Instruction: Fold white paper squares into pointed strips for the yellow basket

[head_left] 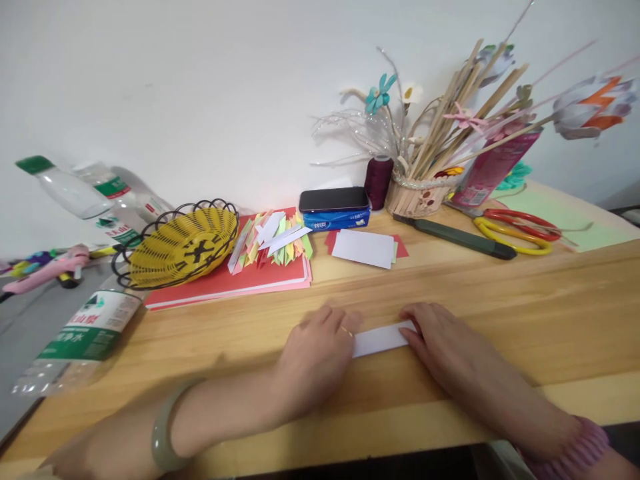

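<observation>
A narrow folded strip of white paper [381, 339] lies low over the wooden table between my hands. My left hand [323, 353] is closed over the strip's left end, its fingertips slightly blurred. The right end is pinched between thumb and fingers of my right hand [440, 340]. Just behind them rests a small stack of paper cards [364, 248], white on top with red and green edges below. Folded paper pieces in several colours [273, 239] are heaped on red paper sheets [235, 283] to the left.
A yellow woven basket [183, 247] and plastic bottles [90, 327] stand or lie at left. Toward the wall are a phone [334, 199] on a blue box [340, 219], a thread spool [379, 183] and a stick-filled holder [417, 195]. A cutter [457, 239] and scissors [517, 233] lie right.
</observation>
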Motion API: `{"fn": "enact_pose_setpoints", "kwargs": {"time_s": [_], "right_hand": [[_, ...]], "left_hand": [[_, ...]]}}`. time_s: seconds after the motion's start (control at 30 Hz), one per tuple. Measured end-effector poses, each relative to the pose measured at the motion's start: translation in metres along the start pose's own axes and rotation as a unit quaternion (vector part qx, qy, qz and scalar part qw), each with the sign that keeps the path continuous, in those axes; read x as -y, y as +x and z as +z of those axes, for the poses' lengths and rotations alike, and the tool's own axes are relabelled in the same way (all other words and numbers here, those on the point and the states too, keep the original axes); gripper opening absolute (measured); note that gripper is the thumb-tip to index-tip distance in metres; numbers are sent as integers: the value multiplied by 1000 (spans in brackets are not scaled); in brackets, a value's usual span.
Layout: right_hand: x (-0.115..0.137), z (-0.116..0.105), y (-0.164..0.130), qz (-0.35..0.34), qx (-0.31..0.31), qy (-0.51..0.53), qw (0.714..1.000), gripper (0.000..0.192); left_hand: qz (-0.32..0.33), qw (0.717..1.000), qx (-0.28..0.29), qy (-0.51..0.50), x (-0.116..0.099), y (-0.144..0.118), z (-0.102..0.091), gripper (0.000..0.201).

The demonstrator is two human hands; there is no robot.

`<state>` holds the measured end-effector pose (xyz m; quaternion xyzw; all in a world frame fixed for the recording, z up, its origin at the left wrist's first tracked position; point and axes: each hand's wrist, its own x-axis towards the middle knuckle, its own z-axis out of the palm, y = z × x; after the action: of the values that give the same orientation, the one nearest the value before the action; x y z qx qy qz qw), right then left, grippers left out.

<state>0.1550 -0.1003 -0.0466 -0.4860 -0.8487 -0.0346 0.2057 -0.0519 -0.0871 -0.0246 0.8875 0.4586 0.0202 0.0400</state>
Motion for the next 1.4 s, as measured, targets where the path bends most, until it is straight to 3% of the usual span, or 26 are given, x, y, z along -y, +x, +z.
{"fn": "enact_pose_setpoints", "kwargs": {"time_s": [0.03, 0.1, 0.17, 0.27, 0.37, 0.8, 1.03, 1.13, 1.2, 1.27, 1.33, 1.4], "right_hand": [[0, 0, 0, -3, -4, -4, 1000, 23], [-2, 1, -1, -11, -15, -17, 1000, 24], [-5, 1, 0, -21, -22, -37, 999, 26], [-9, 2, 1, -26, -33, -63, 997, 28], [-12, 3, 2, -19, -28, -69, 997, 29], [-16, 5, 0, -8, -6, -44, 999, 28], [-24, 5, -4, 26, 9, -43, 999, 30], [-30, -1, -10, 57, -14, -75, 995, 32], [-25, -4, -15, 37, -45, -94, 994, 32], [-12, -5, -21, -36, -57, -93, 993, 35], [3, -3, -27, -106, 1, -78, 991, 47], [11, -1, -30, -128, 31, -64, 989, 55]], "left_hand": [[61, 996, -59, 30, 0, -3, 3, 28], [220, 957, -179, 62, -1, -10, 9, 29], [285, 939, -170, 90, -4, -14, 14, 36], [259, 953, -101, 116, -10, -17, 19, 48], [248, 959, -72, 121, -13, -16, 21, 50], [250, 955, -91, 127, -12, -19, 19, 49], [266, 949, -105, 134, -11, -18, 19, 46], [267, 949, -103, 133, -11, -18, 18, 45], [267, 949, -102, 131, -12, -19, 18, 45], [266, 950, -102, 130, -12, -19, 19, 45], [263, 951, -103, 129, -12, -18, 20, 45], [265, 950, -103, 132, -12, -18, 20, 46]]}}
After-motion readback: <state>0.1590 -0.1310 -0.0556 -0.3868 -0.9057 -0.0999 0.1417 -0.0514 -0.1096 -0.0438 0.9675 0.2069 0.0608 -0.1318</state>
